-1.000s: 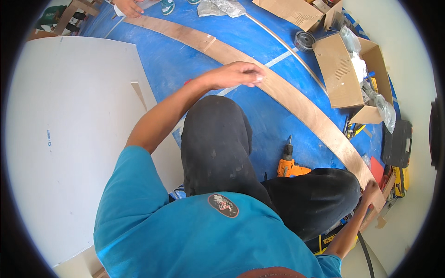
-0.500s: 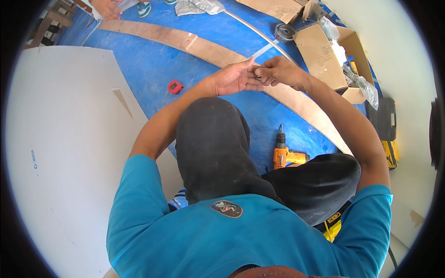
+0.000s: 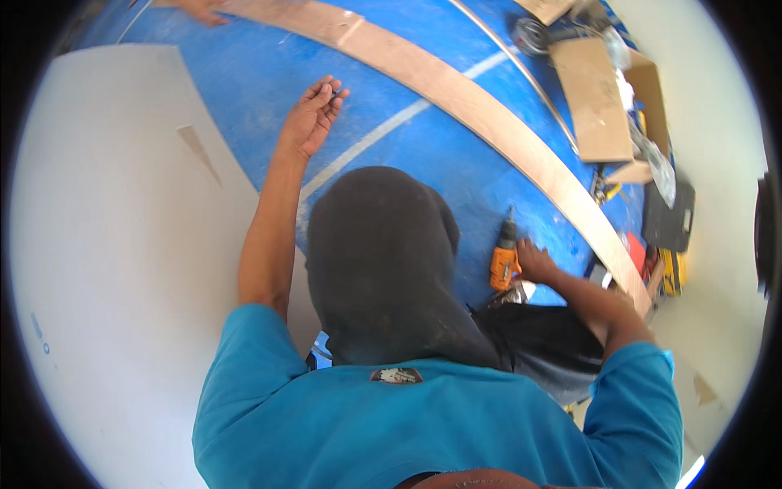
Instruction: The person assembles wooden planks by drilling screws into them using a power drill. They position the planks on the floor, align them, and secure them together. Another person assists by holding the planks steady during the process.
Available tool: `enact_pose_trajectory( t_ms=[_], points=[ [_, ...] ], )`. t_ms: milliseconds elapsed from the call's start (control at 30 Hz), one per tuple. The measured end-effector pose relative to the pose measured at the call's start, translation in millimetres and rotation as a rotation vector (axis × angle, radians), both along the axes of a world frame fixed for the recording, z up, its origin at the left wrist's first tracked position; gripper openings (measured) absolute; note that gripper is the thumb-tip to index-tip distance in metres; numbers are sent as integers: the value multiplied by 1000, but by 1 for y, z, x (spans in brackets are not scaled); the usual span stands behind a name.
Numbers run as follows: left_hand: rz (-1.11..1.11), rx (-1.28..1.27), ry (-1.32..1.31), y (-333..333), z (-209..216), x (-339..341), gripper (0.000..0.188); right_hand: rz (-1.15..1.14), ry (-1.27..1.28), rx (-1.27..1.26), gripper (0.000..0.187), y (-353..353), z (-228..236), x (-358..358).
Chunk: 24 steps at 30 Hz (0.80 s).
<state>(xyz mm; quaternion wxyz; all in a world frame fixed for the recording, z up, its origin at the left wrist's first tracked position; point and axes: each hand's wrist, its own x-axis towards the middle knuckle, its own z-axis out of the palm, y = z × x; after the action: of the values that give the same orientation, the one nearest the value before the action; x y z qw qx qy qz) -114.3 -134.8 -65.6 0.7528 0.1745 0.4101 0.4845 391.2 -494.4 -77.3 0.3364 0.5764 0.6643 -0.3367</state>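
My left hand (image 3: pixel 314 121) is raised over the blue floor, left of the curved wooden strip (image 3: pixel 481 108). Its fingers are curled to the thumb around a small dark item too tiny to name. Low on the right, my right hand (image 3: pixel 534 262) closes on the handle of an orange and black cordless drill (image 3: pixel 503 265). The drill stands by my bent right leg, its bit pointing away from me.
A large white panel (image 3: pixel 122 244) fills the left. Right of the strip are an open cardboard box (image 3: pixel 592 98), a thin rod (image 3: pixel 521 73), a black case (image 3: pixel 669 213) and a yellow tool case (image 3: pixel 673 273). Another person's hand (image 3: pixel 204 10) rests at the strip's far end.
My hands, together over the strip before, have parted. The right came down toward me to the drill; the left moved left. The red tape measure no longer shows, and the view has shifted.
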Motion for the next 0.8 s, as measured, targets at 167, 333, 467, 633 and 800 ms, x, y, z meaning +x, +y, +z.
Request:
enact_pose_trajectory(
  t_ms=[167,333,467,633,800],
  points=[
    [223,-25,77,32,-42,-80,28,-38,71,34,69,10,20,-16],
    [351,11,482,44,-77,-132,28,83,143,-2,47,88,87,-54],
    [366,102,838,35,-95,-161,28,8,273,-4,36,159,158,-95],
    [402,77,897,30,-102,-160,26,-27,433,237,39,251,244,-153],
    [410,36,907,30,-94,-151,25,-211,509,340,53,324,316,-200]
  ],
)
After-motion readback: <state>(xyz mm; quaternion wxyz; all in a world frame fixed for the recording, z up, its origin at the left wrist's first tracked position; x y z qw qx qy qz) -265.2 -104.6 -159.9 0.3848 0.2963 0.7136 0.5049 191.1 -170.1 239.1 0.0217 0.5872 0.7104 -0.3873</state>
